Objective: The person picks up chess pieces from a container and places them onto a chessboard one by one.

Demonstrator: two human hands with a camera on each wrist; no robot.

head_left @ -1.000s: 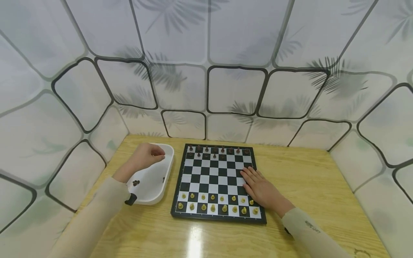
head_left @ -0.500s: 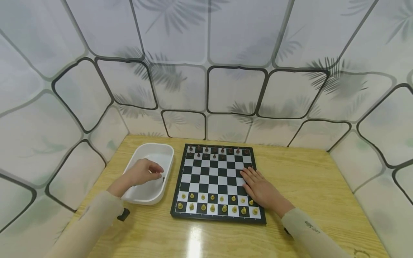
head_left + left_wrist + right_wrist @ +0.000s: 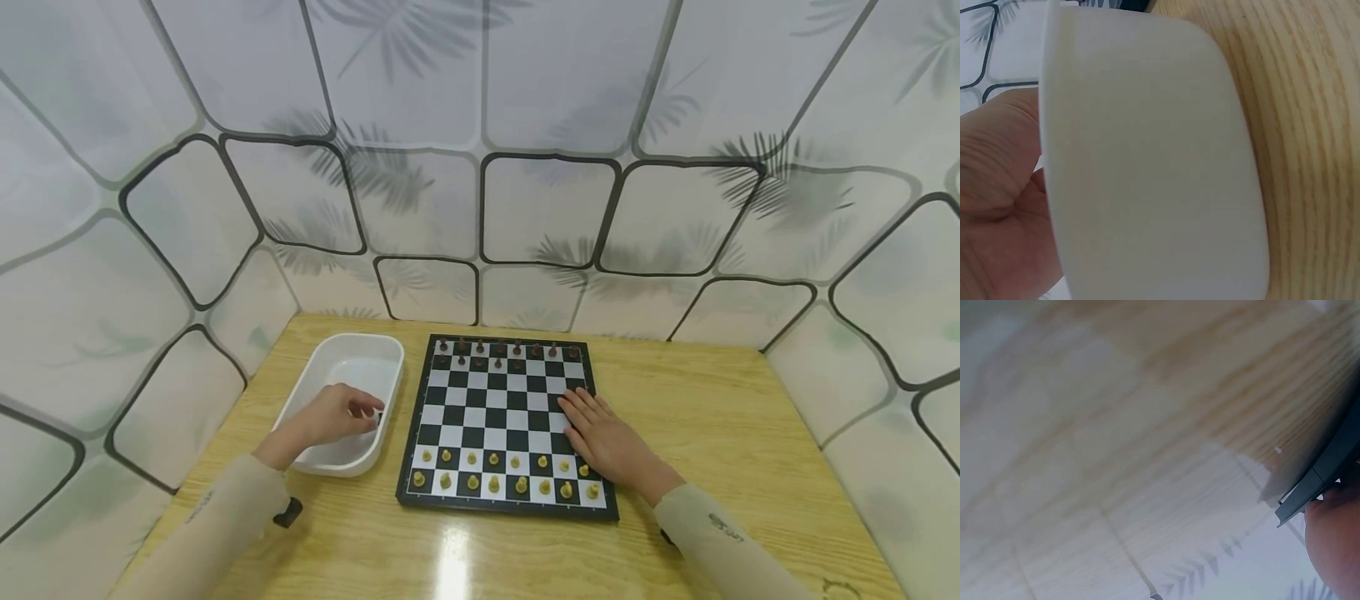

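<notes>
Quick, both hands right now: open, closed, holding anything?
Left hand: in the white tray, fingers curled; any hold cannot be told.
Right hand: open, flat on the chessboard.

No word, number or brand can be read in any view. The right sleeve and the left sleeve each carry a small dark mark (perhaps lettering, too small and blurred to make out). The chessboard has only plain black and white squares, with no letters or numerals along its rim, and the white tray carries no print.
</notes>
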